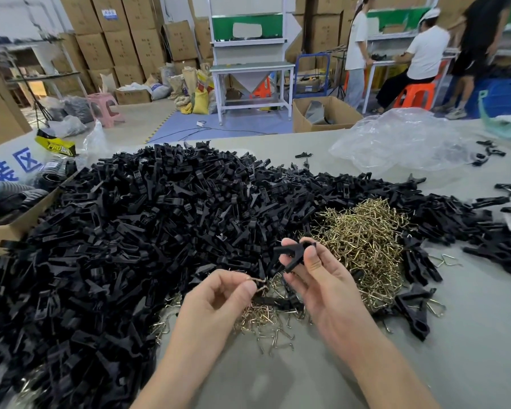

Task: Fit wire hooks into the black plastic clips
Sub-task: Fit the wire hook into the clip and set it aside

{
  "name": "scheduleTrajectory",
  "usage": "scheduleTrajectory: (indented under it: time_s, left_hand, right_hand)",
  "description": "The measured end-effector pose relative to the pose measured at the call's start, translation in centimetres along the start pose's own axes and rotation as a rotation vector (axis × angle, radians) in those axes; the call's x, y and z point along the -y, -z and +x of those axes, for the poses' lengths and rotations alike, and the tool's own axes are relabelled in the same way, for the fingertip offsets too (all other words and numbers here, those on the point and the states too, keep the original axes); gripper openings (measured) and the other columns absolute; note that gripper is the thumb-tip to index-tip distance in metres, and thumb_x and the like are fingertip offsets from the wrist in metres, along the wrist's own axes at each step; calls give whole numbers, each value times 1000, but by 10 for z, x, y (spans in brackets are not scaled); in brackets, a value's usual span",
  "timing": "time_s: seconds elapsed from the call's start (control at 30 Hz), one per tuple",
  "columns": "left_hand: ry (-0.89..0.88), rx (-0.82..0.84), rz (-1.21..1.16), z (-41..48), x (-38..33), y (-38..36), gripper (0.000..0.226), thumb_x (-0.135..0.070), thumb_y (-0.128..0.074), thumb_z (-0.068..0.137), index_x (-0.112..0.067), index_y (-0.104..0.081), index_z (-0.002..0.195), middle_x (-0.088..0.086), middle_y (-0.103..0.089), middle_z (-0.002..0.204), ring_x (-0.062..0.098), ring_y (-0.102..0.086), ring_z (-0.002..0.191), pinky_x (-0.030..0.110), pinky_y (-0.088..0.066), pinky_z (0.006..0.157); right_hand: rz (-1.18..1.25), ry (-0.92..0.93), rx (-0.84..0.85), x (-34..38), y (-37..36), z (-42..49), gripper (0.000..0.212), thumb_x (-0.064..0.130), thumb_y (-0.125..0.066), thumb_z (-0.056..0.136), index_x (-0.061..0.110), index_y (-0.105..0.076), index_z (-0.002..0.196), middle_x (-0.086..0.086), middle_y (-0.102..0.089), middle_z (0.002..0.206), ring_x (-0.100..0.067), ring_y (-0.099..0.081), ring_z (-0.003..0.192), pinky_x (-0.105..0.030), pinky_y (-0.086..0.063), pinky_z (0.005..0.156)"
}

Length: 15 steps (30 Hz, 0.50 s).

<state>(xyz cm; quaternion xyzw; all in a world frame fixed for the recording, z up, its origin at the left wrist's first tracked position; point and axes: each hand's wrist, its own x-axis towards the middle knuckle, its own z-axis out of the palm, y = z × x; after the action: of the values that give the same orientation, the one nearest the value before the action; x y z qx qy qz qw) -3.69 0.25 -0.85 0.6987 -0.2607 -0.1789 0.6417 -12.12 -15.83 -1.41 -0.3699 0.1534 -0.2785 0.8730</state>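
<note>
Right hand (316, 278) grips one black clip (292, 255), lifted over the near edge of the hook pile (363, 234), while left hand (219, 293) pinches a wire hook (258, 283) just left of it, seemingly apart, probably aligning for insertion.

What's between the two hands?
In the head view, loose wire hooks and a black clip on the table show between the left hand and right hand.

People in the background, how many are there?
3, all at top right: a standing person in white, a seated person in a cap, and a standing person in black. Others may be hidden.
</note>
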Motion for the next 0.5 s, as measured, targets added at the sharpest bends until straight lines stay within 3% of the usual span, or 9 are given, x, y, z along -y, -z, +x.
scheduleTrajectory:
  time_s: [0.07, 0.13, 0.3, 0.5]
  left_hand:
    - [112, 0, -298, -1, -4, -5, 27, -33, -75, 68, -11, -72, 83, 5, -67, 73, 11, -60, 65, 19, -51, 60]
    - [158, 8, -420, -2, -7, -10, 22, -24, -73, 69, -6, -68, 78, 7, -64, 72, 12, -59, 63, 20, -50, 58]
    - [223, 25, -552, -2, -11, -14, 8, -17, -71, 71, -9, -69, 68, 10, -61, 69, 12, -57, 59, 20, -50, 55]
    - [261, 4, -596, 0, -10, -17, 11, -17, -70, 73, -14, -71, 62, 7, -60, 65, 11, -54, 55, 19, -49, 52]
  right_hand:
    - [37, -39, 39, -1, -2, -2, 25, 18, -58, 90, 10, -61, 113, -10, -74, 118, -19, -73, 93, -27, -61, 75]
    - [65, -81, 78, -3, -4, -4, 28, 18, -56, 92, 8, -59, 118, -11, -73, 120, -20, -73, 96, -28, -61, 78]
    - [114, -141, 138, -8, -9, -8, 39, 17, -55, 93, 4, -54, 129, -13, -71, 125, -20, -73, 98, -28, -61, 82]
    - [132, -156, 197, -12, -10, -9, 29, 16, -54, 93, 7, -57, 121, -15, -70, 126, -21, -72, 100, -30, -59, 85]
